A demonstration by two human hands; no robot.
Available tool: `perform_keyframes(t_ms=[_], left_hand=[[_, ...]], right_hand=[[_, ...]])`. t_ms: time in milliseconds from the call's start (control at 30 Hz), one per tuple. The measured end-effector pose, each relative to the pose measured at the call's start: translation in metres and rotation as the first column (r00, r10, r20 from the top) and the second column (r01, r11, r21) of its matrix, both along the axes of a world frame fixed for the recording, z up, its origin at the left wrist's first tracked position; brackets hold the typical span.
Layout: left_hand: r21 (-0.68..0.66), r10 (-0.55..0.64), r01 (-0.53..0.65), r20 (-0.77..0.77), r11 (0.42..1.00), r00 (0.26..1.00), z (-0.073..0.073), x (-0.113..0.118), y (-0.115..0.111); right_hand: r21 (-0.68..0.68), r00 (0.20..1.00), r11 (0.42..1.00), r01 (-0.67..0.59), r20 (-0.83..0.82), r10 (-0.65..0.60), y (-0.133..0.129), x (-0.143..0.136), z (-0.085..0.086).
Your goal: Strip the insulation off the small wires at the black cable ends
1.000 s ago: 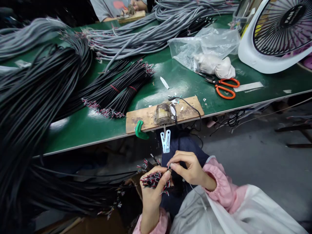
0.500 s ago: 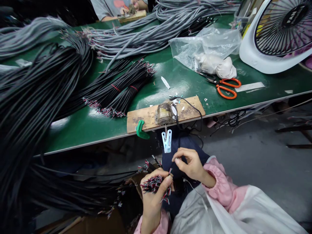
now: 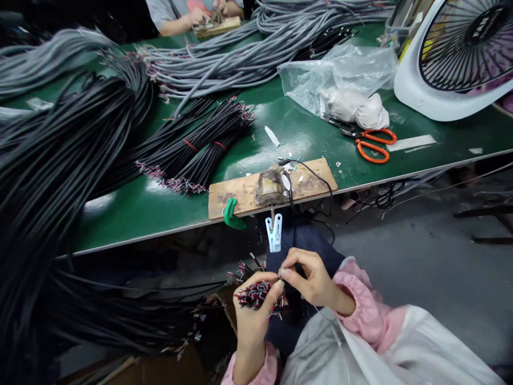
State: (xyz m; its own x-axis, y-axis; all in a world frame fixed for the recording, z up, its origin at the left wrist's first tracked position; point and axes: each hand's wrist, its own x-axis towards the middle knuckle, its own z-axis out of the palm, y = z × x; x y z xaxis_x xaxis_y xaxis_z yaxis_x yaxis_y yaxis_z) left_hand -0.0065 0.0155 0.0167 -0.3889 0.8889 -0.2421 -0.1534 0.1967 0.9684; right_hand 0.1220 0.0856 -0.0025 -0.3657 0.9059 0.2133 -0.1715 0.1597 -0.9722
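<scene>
My left hand (image 3: 256,307) is closed round a bundle of black cables (image 3: 253,295), whose stripped ends show red, white and black wires. One cable end stands up between its thumb and forefinger. There my right hand (image 3: 310,275) pinches the thin wires of that end between thumb and forefinger. Just above both hands, a light blue clothespin (image 3: 274,233) hangs on the shaft of a small motor (image 3: 270,186). That motor sits on a wooden board (image 3: 236,197) at the table's front edge, beside a green clamp (image 3: 232,214).
Black cable bundles (image 3: 192,144) and grey cables (image 3: 224,64) cover the left and back of the green table (image 3: 160,222). Orange-handled scissors (image 3: 374,144), a plastic bag (image 3: 340,69) and a white fan (image 3: 452,69) are at right. A co-worker's hands (image 3: 200,16) are at the far side.
My right hand has moved down and left to the cable end at my left hand and now pinches its wires. The co-worker's hand has come forward to the board opposite.
</scene>
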Motion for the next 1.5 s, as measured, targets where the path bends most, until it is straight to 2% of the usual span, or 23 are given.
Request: perform_keyframes(t_ms=[133,367,500,633,700,767,867,933,1000,1100,1200,1400,1500], left_hand=[[-0.006,0.012,-0.012,0.002,1.000,1.000,-0.002,0.000,-0.001],[0.003,-0.014,0.014,-0.013,1.000,1.000,0.007,0.006,0.000],[0.010,-0.043,0.043,-0.043,0.999,0.998,0.010,0.006,-0.001],[0.021,-0.086,0.087,-0.056,0.996,0.995,0.005,0.002,-0.005],[0.040,-0.096,0.099,-0.067,0.994,0.993,0.002,0.001,-0.007],[0.050,-0.087,0.091,-0.080,0.995,0.993,-0.001,0.000,-0.009],[0.061,-0.042,0.049,-0.104,0.997,0.994,-0.001,0.001,-0.011],[0.082,-0.013,0.021,-0.088,0.996,0.996,0.001,0.003,-0.011],[0.089,0.006,-0.002,-0.046,0.996,0.999,0.003,0.006,-0.010],[0.086,0.020,-0.021,0.015,0.996,1.000,0.005,0.008,-0.006],[0.096,-0.008,0.004,0.040,0.995,0.999,0.005,0.007,-0.004],[0.113,-0.046,0.045,0.007,0.993,0.999,0.005,0.004,-0.005],[0.111,-0.054,0.054,0.000,0.992,0.999,0.003,0.002,-0.007]], right_hand=[[0.022,1.000,0.999,0.025,0.012,-0.025,-0.002,0.000,0.002],[-0.009,0.999,1.000,-0.019,-0.028,0.018,-0.001,0.001,0.003],[-0.116,0.992,0.988,-0.100,-0.088,0.090,-0.001,0.001,0.000],[-0.279,0.955,0.925,-0.257,-0.223,0.197,-0.002,0.000,-0.002],[-0.303,0.940,0.904,-0.301,-0.254,0.227,-0.003,-0.001,0.000],[-0.259,0.957,0.931,-0.258,-0.200,0.209,-0.003,-0.001,0.003],[-0.071,0.998,0.996,-0.058,0.027,0.060,-0.001,0.000,0.006],[0.033,0.985,0.997,0.075,0.155,-0.079,0.003,0.002,0.004],[0.044,0.973,0.989,0.138,0.178,-0.144,0.007,0.004,0.002],[-0.001,0.997,0.999,0.037,0.063,-0.037,0.011,0.009,0.001],[0.036,0.996,0.996,-0.084,-0.027,0.085,0.009,0.011,0.006],[0.134,0.999,0.990,-0.052,0.001,0.053,0.002,0.010,0.012],[0.124,0.998,0.992,-0.006,0.065,-0.002,0.003,0.012,0.009]])
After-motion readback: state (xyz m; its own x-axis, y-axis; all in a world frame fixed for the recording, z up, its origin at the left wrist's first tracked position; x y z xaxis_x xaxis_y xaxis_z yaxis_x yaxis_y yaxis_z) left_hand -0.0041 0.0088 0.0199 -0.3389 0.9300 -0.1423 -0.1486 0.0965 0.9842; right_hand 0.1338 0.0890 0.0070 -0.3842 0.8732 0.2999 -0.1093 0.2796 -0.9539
